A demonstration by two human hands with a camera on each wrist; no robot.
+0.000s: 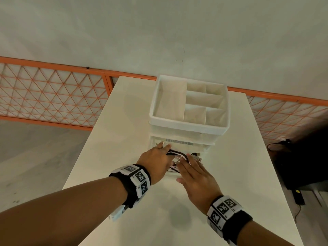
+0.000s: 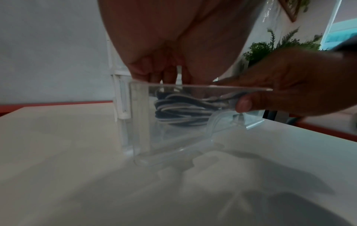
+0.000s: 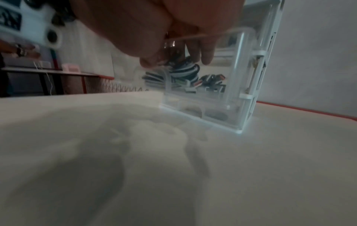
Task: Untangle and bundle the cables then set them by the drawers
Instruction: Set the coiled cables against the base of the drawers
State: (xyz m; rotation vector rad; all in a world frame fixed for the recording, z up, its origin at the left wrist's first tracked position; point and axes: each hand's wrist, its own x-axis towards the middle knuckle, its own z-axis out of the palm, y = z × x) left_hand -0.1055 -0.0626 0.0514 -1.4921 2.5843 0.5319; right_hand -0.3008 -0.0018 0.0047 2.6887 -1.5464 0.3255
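Observation:
A bundle of black and white cables [image 1: 177,154] [image 2: 179,110] [image 3: 183,71] lies inside a clear drawer [image 2: 168,130] [image 3: 212,107] that is pulled out of the white drawer unit [image 1: 188,128]. My left hand [image 1: 156,162] [image 2: 164,45] reaches down into the drawer and holds the bundle's left end, with a white loop by its forefinger. My right hand [image 1: 195,173] [image 2: 299,85] [image 3: 144,23] lies over the bundle's right end with straight fingers. Its thumb sits outside the drawer's front wall. Several USB plugs [image 1: 197,156] [image 3: 212,81] stick out on the right.
The drawer unit stands at the back of a white table [image 1: 124,139], and its top is a tray with several compartments. An orange lattice fence [image 1: 53,93] runs behind the table. Dark gear and a cord [image 1: 301,166] sit on the floor to the right.

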